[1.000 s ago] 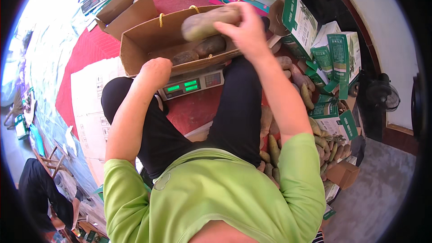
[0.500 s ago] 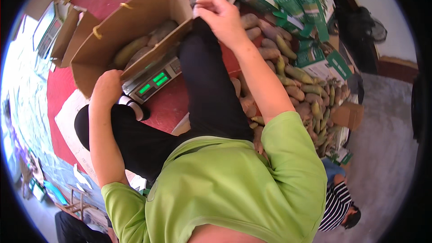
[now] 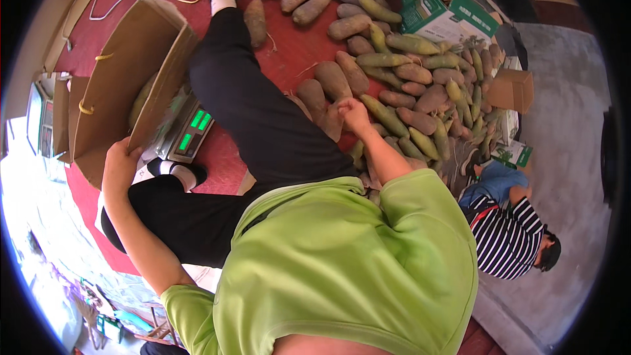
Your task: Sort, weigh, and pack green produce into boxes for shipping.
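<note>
At the left, my left hand (image 3: 121, 163) is closed on the near edge of an open cardboard box (image 3: 118, 59) with yellow cord handles. The box rests tilted on a digital scale (image 3: 187, 137) with lit green displays, and a greenish root vegetable (image 3: 139, 102) shows inside it. My right hand (image 3: 355, 116) is over the near edge of a heap of long root vegetables (image 3: 420, 102), green and brownish-purple. Its fingers are curled together next to a thin tan piece (image 3: 332, 120); what they pinch, if anything, I cannot make out.
My legs (image 3: 256, 112) stretch between box and heap over a red floor covering (image 3: 282, 52). Green-and-white cartons (image 3: 447, 16) stand beyond the heap. A small brown box (image 3: 511, 91) sits at its right. Another person in a striped shirt (image 3: 503, 243) is at lower right.
My right hand has let go of the box's far right edge and come down to the vegetable heap. The left hand keeps its hold. The whole view has shifted, showing more of the heap.
</note>
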The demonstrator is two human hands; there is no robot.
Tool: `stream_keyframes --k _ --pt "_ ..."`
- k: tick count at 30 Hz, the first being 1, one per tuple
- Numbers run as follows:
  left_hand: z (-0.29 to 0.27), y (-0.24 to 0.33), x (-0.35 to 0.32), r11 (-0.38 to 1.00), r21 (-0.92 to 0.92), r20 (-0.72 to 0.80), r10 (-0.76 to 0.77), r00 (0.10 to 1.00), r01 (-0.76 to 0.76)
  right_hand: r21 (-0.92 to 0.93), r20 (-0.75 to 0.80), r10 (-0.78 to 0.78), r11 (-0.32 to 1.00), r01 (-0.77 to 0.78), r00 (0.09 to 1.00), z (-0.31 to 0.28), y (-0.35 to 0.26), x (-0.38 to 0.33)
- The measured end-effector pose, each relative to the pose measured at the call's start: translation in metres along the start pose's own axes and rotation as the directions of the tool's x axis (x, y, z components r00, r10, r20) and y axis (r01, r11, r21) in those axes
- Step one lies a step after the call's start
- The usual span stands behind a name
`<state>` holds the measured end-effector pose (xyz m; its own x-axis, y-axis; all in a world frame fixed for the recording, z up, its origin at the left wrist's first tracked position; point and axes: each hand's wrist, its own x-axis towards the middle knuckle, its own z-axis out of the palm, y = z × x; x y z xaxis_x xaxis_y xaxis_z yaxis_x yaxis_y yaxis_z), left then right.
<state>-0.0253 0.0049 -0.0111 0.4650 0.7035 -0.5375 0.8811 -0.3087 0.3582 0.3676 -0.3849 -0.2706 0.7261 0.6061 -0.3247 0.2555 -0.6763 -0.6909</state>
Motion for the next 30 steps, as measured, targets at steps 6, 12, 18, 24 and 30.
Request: stream_keyframes --k 6,12,18,24,30 --pt "0.005 -0.002 0.004 0.997 -0.067 0.016 -0.031 0.999 0.032 0.016 0.074 0.293 0.955 -0.295 0.953 0.002 0.056 -0.025" --pt "0.009 -0.005 0.012 0.992 -0.12 0.012 0.037 0.999 -0.035 -0.033 0.015 0.403 0.915 -0.403 0.915 -0.03 0.095 -0.018" --pt "0.013 -0.022 0.013 0.983 -0.183 0.021 -0.007 1.0 0.011 -0.525 -0.353 0.307 0.717 -0.459 0.884 -0.125 0.058 -0.018" --pt "0.014 -0.02 0.011 0.981 -0.192 -0.006 -0.002 1.0 0.001 -0.429 -0.606 0.441 0.52 -0.739 0.662 -0.217 0.059 -0.03" --pt "0.019 -0.019 0.018 0.976 -0.217 -0.017 0.014 1.0 -0.017 -0.391 -0.51 0.495 0.595 -0.702 0.704 -0.242 0.143 -0.035"
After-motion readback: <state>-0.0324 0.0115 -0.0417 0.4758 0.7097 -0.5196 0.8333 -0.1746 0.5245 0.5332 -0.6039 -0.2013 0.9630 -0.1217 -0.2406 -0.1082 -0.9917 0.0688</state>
